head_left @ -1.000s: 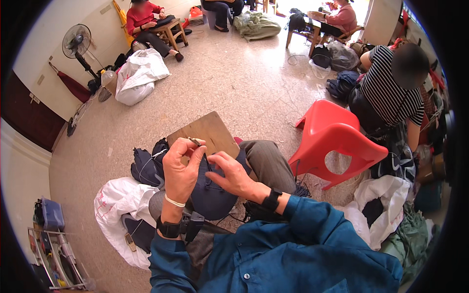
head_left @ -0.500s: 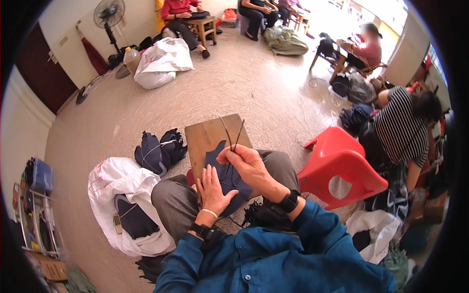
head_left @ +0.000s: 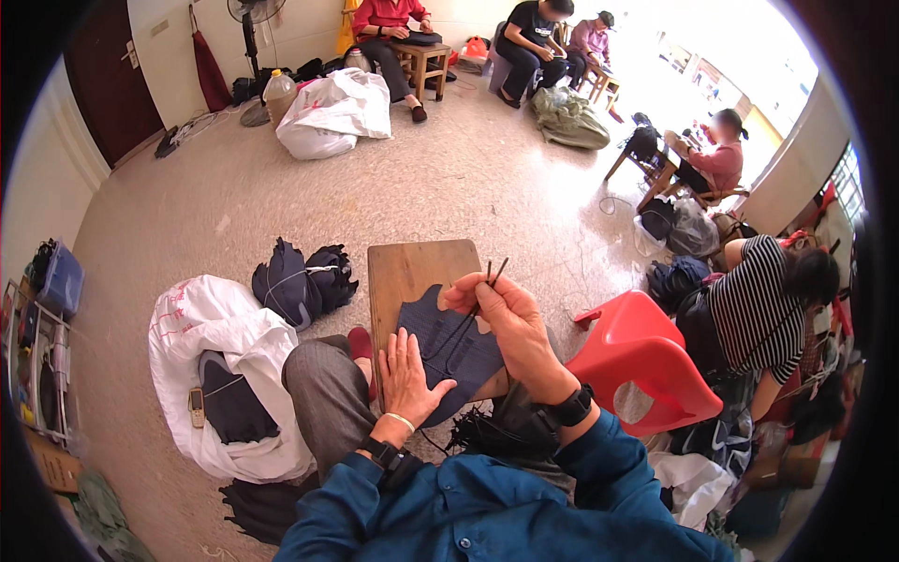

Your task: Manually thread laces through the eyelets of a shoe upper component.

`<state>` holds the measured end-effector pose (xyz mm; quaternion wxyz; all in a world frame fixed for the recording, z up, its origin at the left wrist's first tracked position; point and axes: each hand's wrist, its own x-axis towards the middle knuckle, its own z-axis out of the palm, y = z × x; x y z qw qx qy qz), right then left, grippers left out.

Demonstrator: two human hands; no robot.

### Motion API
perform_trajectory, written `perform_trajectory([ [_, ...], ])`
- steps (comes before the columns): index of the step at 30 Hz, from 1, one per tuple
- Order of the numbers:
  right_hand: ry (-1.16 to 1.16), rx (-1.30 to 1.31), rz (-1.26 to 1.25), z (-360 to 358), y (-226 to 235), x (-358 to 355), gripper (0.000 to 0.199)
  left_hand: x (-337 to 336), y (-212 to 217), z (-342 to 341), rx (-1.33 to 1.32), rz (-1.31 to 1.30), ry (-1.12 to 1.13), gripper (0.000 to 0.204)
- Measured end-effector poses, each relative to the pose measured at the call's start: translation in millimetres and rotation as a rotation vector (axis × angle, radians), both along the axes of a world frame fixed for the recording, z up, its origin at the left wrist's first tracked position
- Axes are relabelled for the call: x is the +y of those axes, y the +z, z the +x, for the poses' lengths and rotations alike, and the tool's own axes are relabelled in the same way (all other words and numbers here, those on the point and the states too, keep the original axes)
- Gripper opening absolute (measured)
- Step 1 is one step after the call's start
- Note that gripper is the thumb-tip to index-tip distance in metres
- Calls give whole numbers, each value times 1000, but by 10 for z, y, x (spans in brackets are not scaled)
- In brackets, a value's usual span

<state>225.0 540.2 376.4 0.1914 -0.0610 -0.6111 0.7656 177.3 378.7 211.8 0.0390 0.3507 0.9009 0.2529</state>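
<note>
A piece of dark navy fabric (head_left: 426, 317) with a curved outline lies on a small wooden bench (head_left: 426, 262) between my knees. My left hand (head_left: 410, 379) rests flat on its left side, fingers stretched out and thumb spread. Above the fabric's right part my right hand (head_left: 517, 328) is closed, pinching a thin black cord (head_left: 496, 272). Two ends of the cord stick up past the fingers, and its strands hang down onto the fabric. A bunch of black cords (head_left: 492, 433) lies in my lap, below the bench.
To the right stands a red plastic stool (head_left: 646, 328), near a person in a striped top (head_left: 760, 309). At my left are a tied navy fabric bundle (head_left: 286, 281) and an open white sack (head_left: 183, 318) with a phone (head_left: 197, 408) on it. Several people sit farther off.
My right hand has moved rightward with the cord, and the cord ends now tilt to the right. My left hand stays flat on the fabric. The whole view has shifted slightly.
</note>
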Motion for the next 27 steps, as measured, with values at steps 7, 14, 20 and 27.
perform_trajectory([
  [7, 19, -19, 38, 12, -50, 42, 28, -7, -18, 5, 13, 10, -3, 113],
  [14, -2, -10, -25, 41, -46, 58, 28, -2, -17, -5, -2, 10, 0, 112],
  [20, 5, 5, -45, 62, -16, 42, 29, -7, -41, -8, 13, 17, -8, 113],
  [27, -14, -15, -17, 92, -21, 90, 28, 1, -48, -13, -4, 13, -4, 112],
])
